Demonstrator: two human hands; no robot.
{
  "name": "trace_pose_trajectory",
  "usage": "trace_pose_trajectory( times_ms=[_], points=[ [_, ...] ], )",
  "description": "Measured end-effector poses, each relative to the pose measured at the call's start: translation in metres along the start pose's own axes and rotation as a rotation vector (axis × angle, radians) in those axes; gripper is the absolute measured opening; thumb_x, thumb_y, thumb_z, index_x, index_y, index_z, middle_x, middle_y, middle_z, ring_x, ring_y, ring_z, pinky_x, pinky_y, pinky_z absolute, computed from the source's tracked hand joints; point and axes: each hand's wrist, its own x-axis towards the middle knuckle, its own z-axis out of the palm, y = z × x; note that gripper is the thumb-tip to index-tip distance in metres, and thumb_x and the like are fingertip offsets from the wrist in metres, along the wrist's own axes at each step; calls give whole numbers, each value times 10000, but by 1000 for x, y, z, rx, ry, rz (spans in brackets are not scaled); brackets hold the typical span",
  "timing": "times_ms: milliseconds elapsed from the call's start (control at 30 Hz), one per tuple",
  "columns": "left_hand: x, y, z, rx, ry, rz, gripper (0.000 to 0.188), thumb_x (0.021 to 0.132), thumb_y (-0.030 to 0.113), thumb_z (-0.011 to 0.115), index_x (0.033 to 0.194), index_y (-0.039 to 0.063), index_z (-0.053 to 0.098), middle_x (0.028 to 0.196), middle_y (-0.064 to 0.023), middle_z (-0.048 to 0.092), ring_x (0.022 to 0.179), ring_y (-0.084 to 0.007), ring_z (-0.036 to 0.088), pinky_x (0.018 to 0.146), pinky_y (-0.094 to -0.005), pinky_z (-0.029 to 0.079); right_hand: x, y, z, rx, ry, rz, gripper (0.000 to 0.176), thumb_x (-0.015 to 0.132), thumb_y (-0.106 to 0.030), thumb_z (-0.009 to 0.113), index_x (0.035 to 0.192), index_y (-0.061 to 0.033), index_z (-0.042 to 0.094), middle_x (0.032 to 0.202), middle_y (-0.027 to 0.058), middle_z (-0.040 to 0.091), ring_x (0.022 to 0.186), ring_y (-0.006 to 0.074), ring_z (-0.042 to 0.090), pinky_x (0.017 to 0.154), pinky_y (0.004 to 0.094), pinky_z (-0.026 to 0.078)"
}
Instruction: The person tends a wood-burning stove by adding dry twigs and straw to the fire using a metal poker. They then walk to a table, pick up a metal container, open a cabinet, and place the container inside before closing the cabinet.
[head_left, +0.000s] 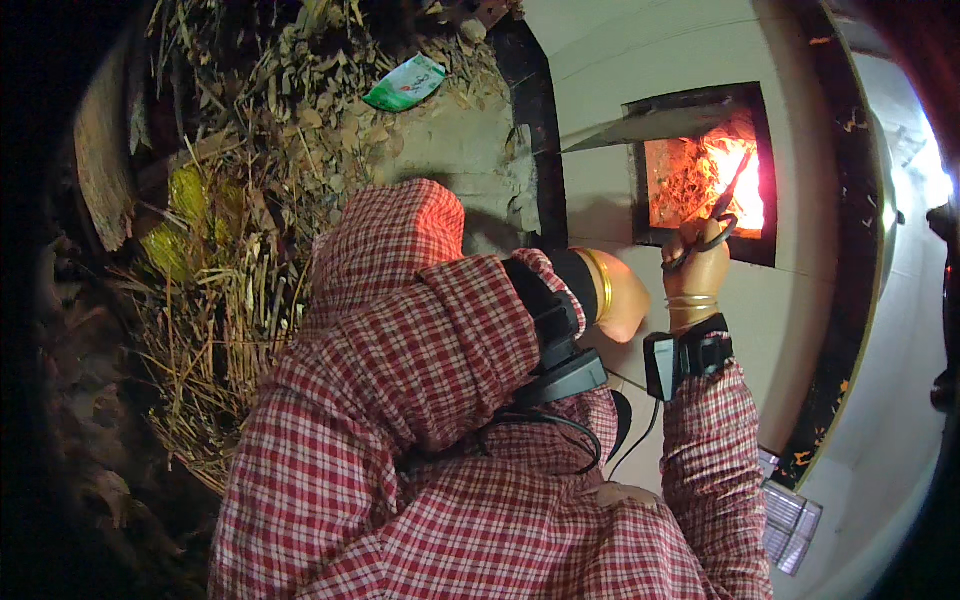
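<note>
My right hand (696, 262) grips a dark metal tool with looped handles (726, 206), either tongs or scissors. Its narrow end reaches into the square opening of a tiled stove, against bright flames (739, 169). Glowing, tangled fuel (684, 184) lies beside the flames. Below and left of the opening is my left hand (621, 296), bent at the wrist, with a gold-coloured bangle; its fingers are hidden, so whether it holds anything cannot be told. Both wrists carry black straps with box-like devices, below red checked sleeves.
A metal flap (622, 131) juts from the stove opening's left side. Dry stalks (232, 322) and leaves cover the ground at left, near a wood piece (105, 157) and yellow netted material (169, 251). A green-white packet (406, 82) lies above. Cables hang near my wrists.
</note>
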Motion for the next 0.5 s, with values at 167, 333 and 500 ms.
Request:
trace_pose_trajectory(
  times_ms=[167,333,500],
  points=[
    [-11,-8,-6,-32,128,-124,298,715,165,527,895,2,700,905,-183,672,840,-354,640,736,-442,499,45,9,-1,-35,44,17,237,887,-197,483,674,-140,395,561,15,384,430,162,376,407,309,306],
    [-11,-14,-2,-58,171,-124,292,724,166,521,896,18,704,920,-173,673,873,-353,641,748,-438,503,80,16,-4,-122,169,6,212,915,-297,453,788,-129,429,595,21,418,452,165,387,423,307,332],
    [-12,-17,1,-94,277,-157,287,727,173,519,886,26,707,920,-172,673,877,-356,639,757,-444,504,92,13,5,-93,275,4,261,923,-362,452,785,-144,415,607,15,428,468,153,373,435,288,315]
  ],
)
